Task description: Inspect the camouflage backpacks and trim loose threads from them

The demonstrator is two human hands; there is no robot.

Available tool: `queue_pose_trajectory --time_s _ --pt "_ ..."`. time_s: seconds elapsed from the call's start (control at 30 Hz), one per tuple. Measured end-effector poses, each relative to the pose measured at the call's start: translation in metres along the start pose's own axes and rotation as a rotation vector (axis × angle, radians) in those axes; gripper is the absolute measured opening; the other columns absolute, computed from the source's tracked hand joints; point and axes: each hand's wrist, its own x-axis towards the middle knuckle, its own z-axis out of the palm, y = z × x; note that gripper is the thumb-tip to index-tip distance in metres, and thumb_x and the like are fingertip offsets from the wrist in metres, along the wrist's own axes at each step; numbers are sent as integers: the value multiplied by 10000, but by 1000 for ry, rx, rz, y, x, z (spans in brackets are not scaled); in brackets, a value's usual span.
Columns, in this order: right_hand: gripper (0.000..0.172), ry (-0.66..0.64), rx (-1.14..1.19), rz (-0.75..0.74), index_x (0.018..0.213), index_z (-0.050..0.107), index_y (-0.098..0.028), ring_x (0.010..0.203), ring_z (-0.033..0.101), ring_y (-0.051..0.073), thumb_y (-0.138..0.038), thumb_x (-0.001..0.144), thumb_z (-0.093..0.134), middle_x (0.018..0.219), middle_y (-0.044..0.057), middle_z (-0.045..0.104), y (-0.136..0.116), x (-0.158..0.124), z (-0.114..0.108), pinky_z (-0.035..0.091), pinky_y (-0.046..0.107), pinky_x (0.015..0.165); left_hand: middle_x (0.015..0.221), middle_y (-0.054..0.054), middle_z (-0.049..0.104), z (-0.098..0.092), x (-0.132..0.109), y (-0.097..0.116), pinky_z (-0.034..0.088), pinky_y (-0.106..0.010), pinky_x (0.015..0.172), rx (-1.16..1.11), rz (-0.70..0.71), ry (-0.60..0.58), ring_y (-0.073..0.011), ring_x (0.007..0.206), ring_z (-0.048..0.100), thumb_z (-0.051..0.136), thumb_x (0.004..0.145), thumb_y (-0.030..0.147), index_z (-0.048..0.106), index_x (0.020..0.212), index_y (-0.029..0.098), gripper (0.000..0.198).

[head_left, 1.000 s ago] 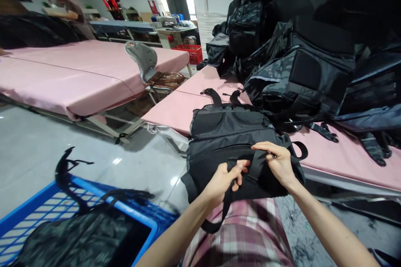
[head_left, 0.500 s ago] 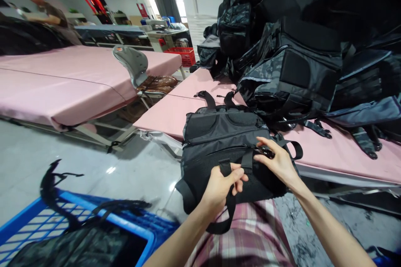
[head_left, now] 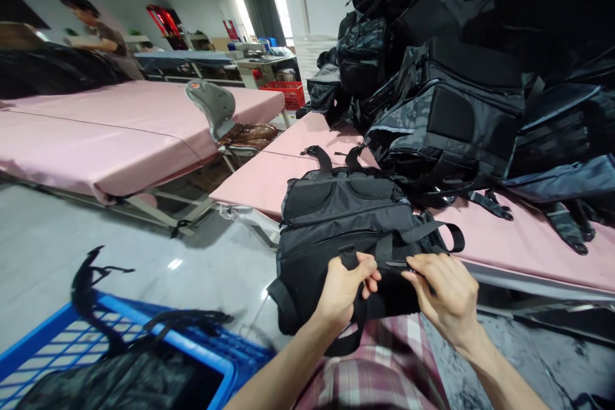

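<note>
A black backpack (head_left: 331, 227) lies on its front at the near edge of the pink table and overhangs toward my lap, its padded back panel facing up. My left hand (head_left: 348, 285) is closed around a black webbing strap (head_left: 359, 317) on the backpack's lower part, its thumb and fingers pinched together. To its right, my right hand (head_left: 444, 288) is closed on small thread snips (head_left: 396, 264), mostly hidden by the fingers. Their slim tip points left, toward my left fingertips. A looped side strap (head_left: 454, 237) stands up beyond my right hand.
Many dark backpacks (head_left: 451, 122) are piled high on the pink table (head_left: 259, 173) at right. A blue basket (head_left: 225, 365) with a camouflage bag stands at lower left. A grey chair (head_left: 211, 106) sits between the tables. Another person (head_left: 98, 35) is at the far left.
My right hand has moved down and turned over, bringing the snips' tip beside my left fingers. My left hand keeps its pinch on the strap. The view has tilted slightly up.
</note>
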Motion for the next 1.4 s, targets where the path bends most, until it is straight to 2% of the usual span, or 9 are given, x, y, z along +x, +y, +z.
queue_pose_trajectory --time_s 0.37,0.63,0.8,0.9,0.97,1.13,1.2,1.33,1.4 --pt "93 14 20 64 903 600 -175 675 582 155 -164 819 562 768 55 657 -4 -8 -6 390 286 638 493 -12 556 9 -4 -5 310 -184 363 -51 14 21 -85 408 476 747 552 409 554 640 114 363" --pt "115 7 18 48 919 604 -157 686 578 161 -152 809 570 768 59 656 -10 -4 -2 396 290 628 484 -12 551 11 -6 -9 326 -190 369 -16 51 22 -81 402 468 708 587 348 559 594 113 278" --pt "104 -11 188 148 920 594 -194 719 592 160 -190 829 544 799 44 646 -8 -2 -3 437 283 645 482 -4 543 9 -4 -10 316 -189 363 -21 18 29 -81 400 458 721 576 379 564 620 119 307" --pt "188 -44 181 79 1003 595 -182 735 589 166 -214 827 540 845 64 641 -10 1 -2 438 282 629 483 6 531 7 -3 -10 316 -184 375 7 43 14 -73 405 446 712 598 392 564 609 122 308" --pt "165 -52 187 54 958 620 -175 677 565 148 -189 839 507 790 56 627 -12 5 0 415 270 594 495 0 538 5 -4 -10 324 -186 392 46 68 -12 -73 419 450 696 628 384 574 604 119 293" --pt "163 -107 610 407 692 590 -175 592 515 105 -209 834 519 657 2 561 -6 17 7 393 223 541 674 -33 637 1 -4 -6 326 -195 428 149 155 -1 -50 423 422 665 676 331 662 868 130 279" --pt "201 -162 758 541 645 568 -169 563 494 97 -273 817 552 625 -11 544 -2 21 9 381 212 515 622 -19 623 3 -3 -5 319 -198 439 196 150 -26 -48 412 406 666 674 298 663 924 126 303" --pt "237 -233 876 676 662 572 -162 591 522 113 -362 788 581 638 -6 568 7 24 12 405 222 539 413 26 503 11 -1 -5 282 -197 426 189 120 -47 -60 374 384 652 685 324 642 805 90 263" --pt "188 -196 794 687 811 610 -170 689 579 146 -350 755 619 766 16 629 11 20 12 445 243 599 406 30 497 14 0 -5 273 -194 410 133 111 -8 -72 374 402 661 670 349 620 796 95 287"
